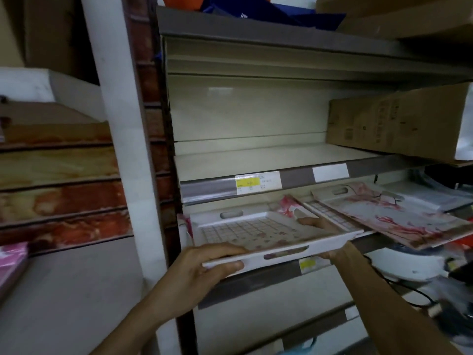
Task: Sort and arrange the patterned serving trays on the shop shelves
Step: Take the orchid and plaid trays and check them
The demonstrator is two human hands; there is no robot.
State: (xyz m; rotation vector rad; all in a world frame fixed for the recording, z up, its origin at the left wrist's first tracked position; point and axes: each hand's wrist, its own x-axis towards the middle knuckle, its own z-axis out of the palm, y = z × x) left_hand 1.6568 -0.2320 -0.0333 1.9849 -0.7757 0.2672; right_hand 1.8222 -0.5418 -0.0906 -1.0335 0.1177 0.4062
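A white tray with a grid and small flower pattern [245,231] is held level at the front of the middle shelf. My left hand [204,265] grips its near left edge beside the handle slot. My right hand [322,226] holds its right side, thumb on the rim. Under it peeks a pink floral tray [288,208]. To the right, a tray with pink blossom branches [384,213] lies tilted over another grid-patterned tray [330,213] and juts past the shelf edge.
The shelf above [256,160] is bare on its left, with a cardboard box [399,124] on its right. A white upright post [115,98] stands to the left. A white round appliance [409,265] with cables sits lower right. Pink packages [10,265] lie far left.
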